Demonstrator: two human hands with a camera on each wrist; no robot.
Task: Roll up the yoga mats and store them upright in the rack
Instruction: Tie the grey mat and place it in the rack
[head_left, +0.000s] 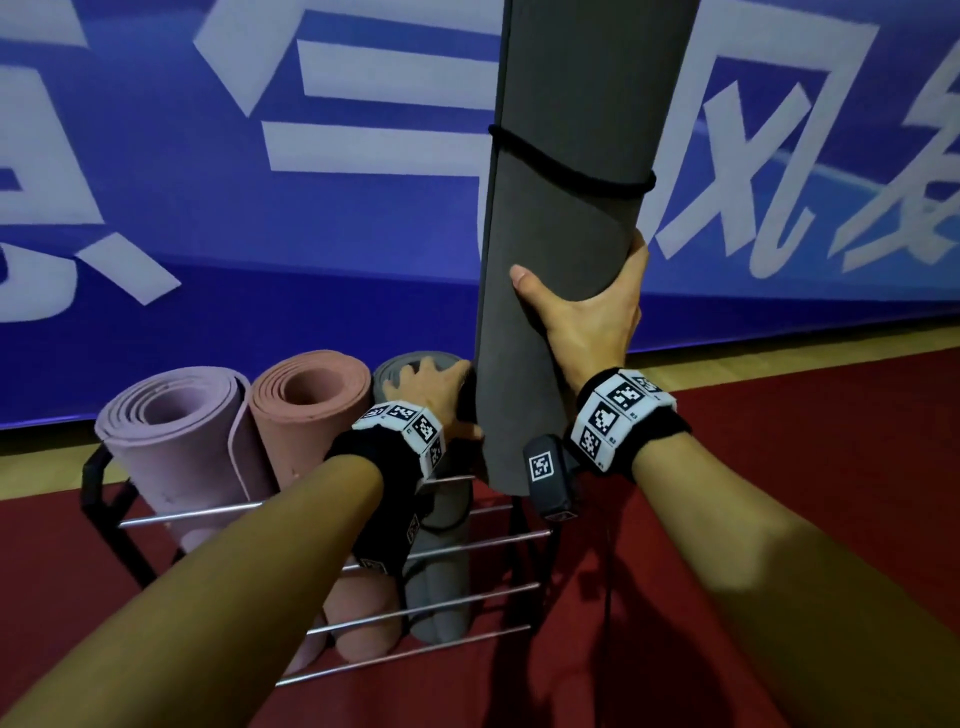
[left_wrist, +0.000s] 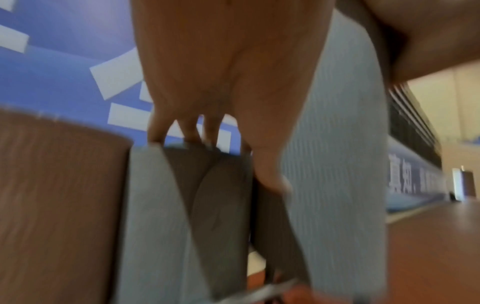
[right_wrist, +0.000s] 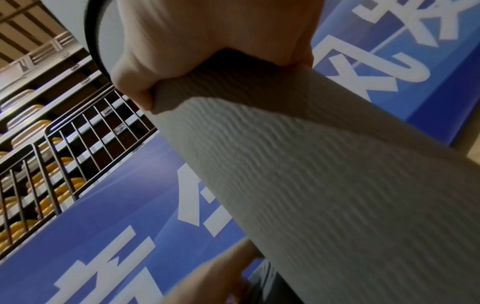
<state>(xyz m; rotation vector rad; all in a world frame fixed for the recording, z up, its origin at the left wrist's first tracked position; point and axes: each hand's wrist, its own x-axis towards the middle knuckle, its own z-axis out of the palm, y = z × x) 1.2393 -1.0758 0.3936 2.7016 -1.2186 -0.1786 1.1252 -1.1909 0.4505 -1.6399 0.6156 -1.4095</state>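
Right hand (head_left: 587, 317) clamps the upright dark grey mat (head_left: 566, 218) at frame centre; left hand (head_left: 434, 392) rests spread on the racked grey mat (head_left: 410, 366).

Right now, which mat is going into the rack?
Below the blue banner stands a wire rack with three rolled mats. The one going in is the dark grey roll above its right end, gripped by the right hand; only it wears a black cord.
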